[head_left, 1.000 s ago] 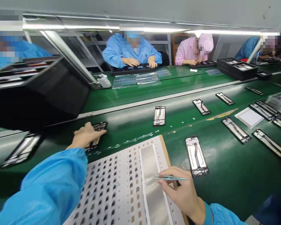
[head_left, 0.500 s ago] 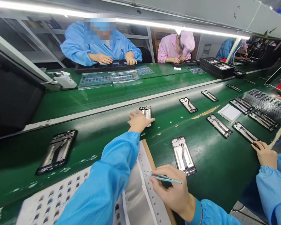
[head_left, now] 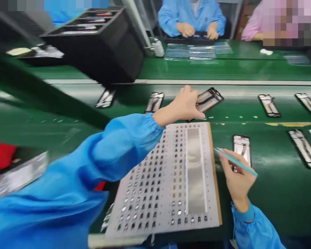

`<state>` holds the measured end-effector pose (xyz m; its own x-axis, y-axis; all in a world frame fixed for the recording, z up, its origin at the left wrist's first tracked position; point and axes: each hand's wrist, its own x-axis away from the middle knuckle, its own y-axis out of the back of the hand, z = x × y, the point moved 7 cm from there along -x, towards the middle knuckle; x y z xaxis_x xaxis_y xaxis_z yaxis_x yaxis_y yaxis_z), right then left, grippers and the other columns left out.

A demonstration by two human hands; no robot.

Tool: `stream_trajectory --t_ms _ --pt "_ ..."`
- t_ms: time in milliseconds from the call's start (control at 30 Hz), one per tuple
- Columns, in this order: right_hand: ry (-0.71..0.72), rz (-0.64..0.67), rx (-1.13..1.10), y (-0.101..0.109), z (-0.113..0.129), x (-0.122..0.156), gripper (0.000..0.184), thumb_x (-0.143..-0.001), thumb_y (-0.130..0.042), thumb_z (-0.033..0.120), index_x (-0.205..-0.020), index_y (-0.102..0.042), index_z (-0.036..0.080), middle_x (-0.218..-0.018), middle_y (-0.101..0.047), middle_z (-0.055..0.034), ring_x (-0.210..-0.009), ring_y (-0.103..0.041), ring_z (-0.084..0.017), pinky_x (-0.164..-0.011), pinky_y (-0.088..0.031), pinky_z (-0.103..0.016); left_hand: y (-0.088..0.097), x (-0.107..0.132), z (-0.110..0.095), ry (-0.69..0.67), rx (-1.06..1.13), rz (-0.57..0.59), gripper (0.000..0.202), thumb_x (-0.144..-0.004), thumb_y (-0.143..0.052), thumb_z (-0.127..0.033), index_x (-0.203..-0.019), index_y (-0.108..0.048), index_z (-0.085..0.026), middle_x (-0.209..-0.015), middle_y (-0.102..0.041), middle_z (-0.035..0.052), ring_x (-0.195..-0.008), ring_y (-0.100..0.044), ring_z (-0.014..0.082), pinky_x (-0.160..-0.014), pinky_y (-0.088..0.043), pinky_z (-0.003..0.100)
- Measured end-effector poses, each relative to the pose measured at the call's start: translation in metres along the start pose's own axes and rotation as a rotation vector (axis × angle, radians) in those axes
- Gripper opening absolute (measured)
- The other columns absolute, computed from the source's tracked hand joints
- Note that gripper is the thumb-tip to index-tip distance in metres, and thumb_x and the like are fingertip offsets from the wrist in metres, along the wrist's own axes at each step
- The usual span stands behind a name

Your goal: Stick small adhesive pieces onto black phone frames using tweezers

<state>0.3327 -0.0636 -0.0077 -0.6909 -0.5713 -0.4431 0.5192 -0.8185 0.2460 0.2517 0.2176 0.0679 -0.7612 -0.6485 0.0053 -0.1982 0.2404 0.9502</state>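
Note:
My left hand reaches across the green bench, its fingers round one end of an opened phone. That phone is tilted beyond the far edge of the sheet; the palm covers part of it. In my right hand is a pair of light-blue tweezers, pointing up and left. Just behind this hand lies another opened phone, partly covered by it. Between my arms is a white sheet with rows of small dark pieces and a plain silvery strip.
Along the belt lie more opened phones. A black box with slots stands at the back left. Clear sheets of parts and a white bottle sit across the bench, where co-workers work.
The view has swung left. The phone under my left hand has turned and now tilts in its grasp. My right hand still holds the tweezers beside the sheet.

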Motion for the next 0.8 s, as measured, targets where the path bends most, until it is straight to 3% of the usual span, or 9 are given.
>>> stream_trajectory --t_ms 67,133,233,333,467,567,667,800 --pt "-0.052 -0.021 -0.017 0.003 -0.002 -0.001 0.012 -0.092 -0.088 0.028 -0.103 -0.086 0.023 -0.097 -0.086 -0.0061 -0.081 -0.085 -0.025 -0.070 -0.072 -0.035 0.015 0.061 0.002 -0.124 -0.098 0.056 0.069 -0.077 -0.082 -0.031 -0.137 -0.055 -0.011 -0.134 -0.054 0.0192 -0.127 -0.054 0.0393 -0.102 -0.050 0.047" --pt "-0.102 -0.011 -0.063 0.003 -0.001 -0.001 0.015 -0.089 -0.090 0.030 -0.102 -0.086 0.022 -0.096 -0.086 -0.0068 -0.081 -0.085 -0.026 -0.069 -0.073 -0.035 0.014 0.122 0.002 -0.245 -0.211 0.166 0.069 -0.079 -0.076 -0.018 -0.143 -0.053 -0.012 -0.136 -0.058 0.0179 -0.126 -0.056 0.0366 -0.102 -0.051 0.045" --pt "-0.190 0.133 -0.155 -0.009 0.008 -0.002 0.018 -0.088 -0.092 0.034 -0.100 -0.086 0.021 -0.094 -0.086 -0.0075 -0.083 -0.086 -0.027 -0.072 -0.074 -0.036 -0.009 0.198 0.007 -0.401 -0.377 0.243 0.072 -0.081 -0.070 -0.003 -0.149 -0.053 -0.019 -0.147 -0.062 0.0149 -0.135 -0.059 0.0342 -0.113 -0.049 0.047" --pt "-0.335 0.366 -0.229 -0.040 0.019 -0.003 0.023 -0.088 -0.092 0.039 -0.099 -0.084 0.021 -0.090 -0.087 -0.0080 -0.083 -0.087 -0.028 -0.068 -0.074 -0.033 -0.040 0.244 0.010 -0.533 -0.368 0.193 0.077 -0.085 -0.071 -0.001 -0.152 -0.054 -0.034 -0.156 -0.062 0.0048 -0.147 -0.057 0.0280 -0.129 -0.041 0.047" --pt "-0.522 0.530 -0.289 -0.088 0.016 -0.002 0.037 -0.081 -0.095 0.049 -0.095 -0.081 0.018 -0.084 -0.086 -0.0098 -0.082 -0.087 -0.031 -0.069 -0.074 -0.035 -0.066 0.266 0.010 -0.575 -0.211 0.098 0.084 -0.084 -0.070 0.005 -0.150 -0.053 -0.044 -0.157 -0.062 -0.0054 -0.152 -0.055 0.0208 -0.132 -0.043 0.041" --pt "-0.584 0.576 -0.248 -0.113 0.001 0.003 0.047 -0.075 -0.096 0.056 -0.091 -0.080 0.015 -0.083 -0.085 -0.0118 -0.082 -0.087 -0.032 -0.075 -0.075 -0.040 -0.072 0.270 0.006 -0.566 -0.202 0.013 0.073 -0.084 -0.072 0.005 -0.145 -0.059 -0.033 -0.159 -0.061 0.0018 -0.152 -0.055 0.0266 -0.130 -0.045 0.046" --pt "-0.560 0.530 -0.217 -0.117 -0.009 0.004 0.046 -0.077 -0.094 0.056 -0.093 -0.079 0.016 -0.087 -0.086 -0.0110 -0.083 -0.087 -0.031 -0.079 -0.074 -0.040 -0.073 0.268 0.002 -0.480 -0.170 -0.054 0.060 -0.088 -0.072 -0.001 -0.142 -0.062 -0.024 -0.160 -0.060 0.0092 -0.151 -0.056 0.0319 -0.128 -0.045 0.050" --pt "-0.526 0.525 -0.191 -0.114 -0.007 0.004 0.040 -0.082 -0.093 0.052 -0.096 -0.079 0.017 -0.090 -0.086 -0.0098 -0.084 -0.087 -0.029 -0.081 -0.074 -0.039 -0.083 0.260 0.000 -0.341 -0.094 -0.080 0.057 -0.091 -0.068 -0.005 -0.147 -0.059 -0.018 -0.159 -0.061 0.0125 -0.150 -0.056 0.0353 -0.126 -0.044 0.056"
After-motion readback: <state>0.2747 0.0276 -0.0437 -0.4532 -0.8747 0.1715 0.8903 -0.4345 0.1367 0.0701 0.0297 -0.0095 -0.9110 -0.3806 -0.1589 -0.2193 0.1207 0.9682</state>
